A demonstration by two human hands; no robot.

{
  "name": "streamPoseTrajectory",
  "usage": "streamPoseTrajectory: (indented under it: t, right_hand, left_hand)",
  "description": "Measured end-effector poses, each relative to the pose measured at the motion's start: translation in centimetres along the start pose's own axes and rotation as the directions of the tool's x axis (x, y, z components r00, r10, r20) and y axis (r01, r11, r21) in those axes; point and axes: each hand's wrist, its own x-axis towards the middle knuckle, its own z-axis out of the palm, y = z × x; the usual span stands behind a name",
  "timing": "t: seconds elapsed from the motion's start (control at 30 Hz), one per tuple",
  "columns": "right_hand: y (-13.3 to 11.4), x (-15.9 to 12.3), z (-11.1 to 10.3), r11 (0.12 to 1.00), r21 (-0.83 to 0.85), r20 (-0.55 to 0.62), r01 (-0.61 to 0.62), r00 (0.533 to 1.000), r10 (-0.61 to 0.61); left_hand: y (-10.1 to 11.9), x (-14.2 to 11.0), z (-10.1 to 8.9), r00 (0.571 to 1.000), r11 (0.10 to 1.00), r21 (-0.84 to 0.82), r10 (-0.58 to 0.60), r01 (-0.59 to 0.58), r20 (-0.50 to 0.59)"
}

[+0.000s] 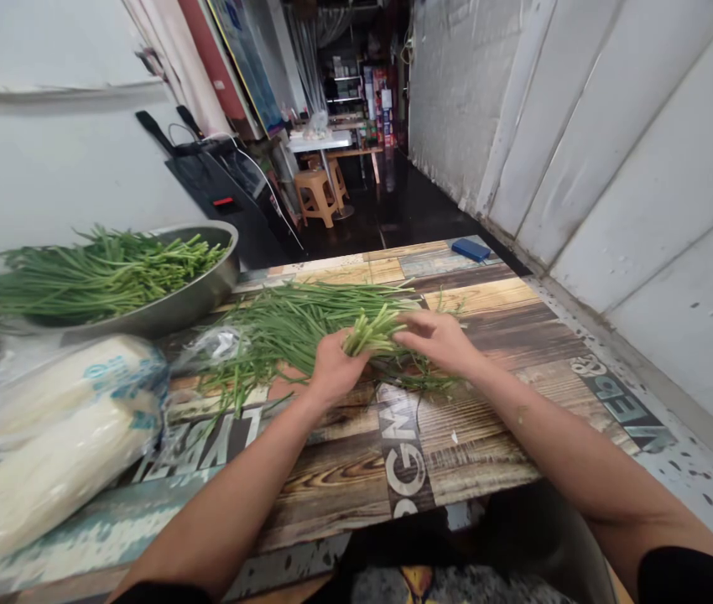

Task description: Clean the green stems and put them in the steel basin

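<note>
The left hand (331,369) was closed around a small bundle of green stalks (372,334), gripping it just behind the cut ends, which pointed toward the right. The right hand (438,340) met those ends from the other side, its fingers curled and pinching at the tips of the stalks, so both hands were holding the same bundle. The bundle hung just above the bench (495,453), over the middle of its printed wood-pattern top.

Behind and to the left of the hands lay a loose heap of the same stalks (281,323), spread across the bench with the thin ends trailing toward the person. A few stray strands (423,382) lay under the right wrist. Further left, a wide metal basin (196,294) stood on the bench corner, piled with more greens (92,273), all lying the same way.

Judging by this layout, the work looked partly done: the basin already held a good pile, while the heap on the bench was still large, so much seemed left to handle. Whether the basin held finished or waiting stalks could not be told.

A clear plastic bag of white noodle-like stuff (48,445) sat at the near left edge, and a small blue object (470,249) lay at the far end.
</note>
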Motion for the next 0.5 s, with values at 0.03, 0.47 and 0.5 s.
streamPoseTrajectory:
  t: [0.03, 0.47, 0.5]
  right_hand:
    - [0.0, 0.0, 0.2, 0.998, 0.053, -0.009, -0.029, 1.000, 0.030]
    - [0.8, 0.0, 0.3, 0.934, -0.355, 0.220, -0.033, 0.968, 0.118]
    - [0.7, -0.1, 0.4, 0.934, -0.357, 0.214, -0.017, 0.972, 0.100]
  left_hand:
    - [0.1, 0.0, 0.0, 1.000, 1.000, -0.008, -0.003, 0.003, 0.007]
    - [-0.3, -0.2, 0.0, 0.993, 0.992, -0.079, -0.099, 0.094, -0.062]
    - [-0.3, -0.2, 0.0, 0.994, 0.993, -0.082, -0.088, 0.083, -0.063]
